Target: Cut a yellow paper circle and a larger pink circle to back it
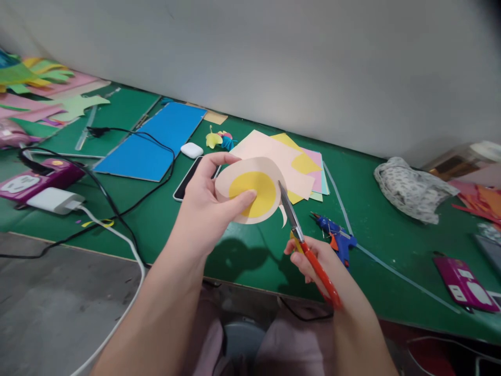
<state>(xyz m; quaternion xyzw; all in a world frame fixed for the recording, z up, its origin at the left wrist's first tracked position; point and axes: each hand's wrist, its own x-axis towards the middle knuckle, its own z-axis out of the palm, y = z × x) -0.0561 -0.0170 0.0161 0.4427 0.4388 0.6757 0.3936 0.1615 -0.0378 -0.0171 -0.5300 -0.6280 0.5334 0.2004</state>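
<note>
Pinched between the thumb and fingers of my left hand (213,198) is a pale pink paper piece (270,166) with a yellow paper circle (264,193) on its face. My right hand (315,263) grips red-handled scissors (309,256), whose blades meet the right edge of the pale paper. A thin curled strip (283,215) of the same paper hangs beside the blades. Behind the held paper lies a stack of coloured sheets (270,149), pale pink on top. A blue glue gun (338,237) rests just right of the scissors.
A phone (183,188), a white earbud case (191,150) and a blue board (156,141) lie to the left. Cables run from a purple power strip (43,183). Paper scraps (78,107) cover the far left. At right are a patterned cloth (410,188) and another purple power strip (464,282).
</note>
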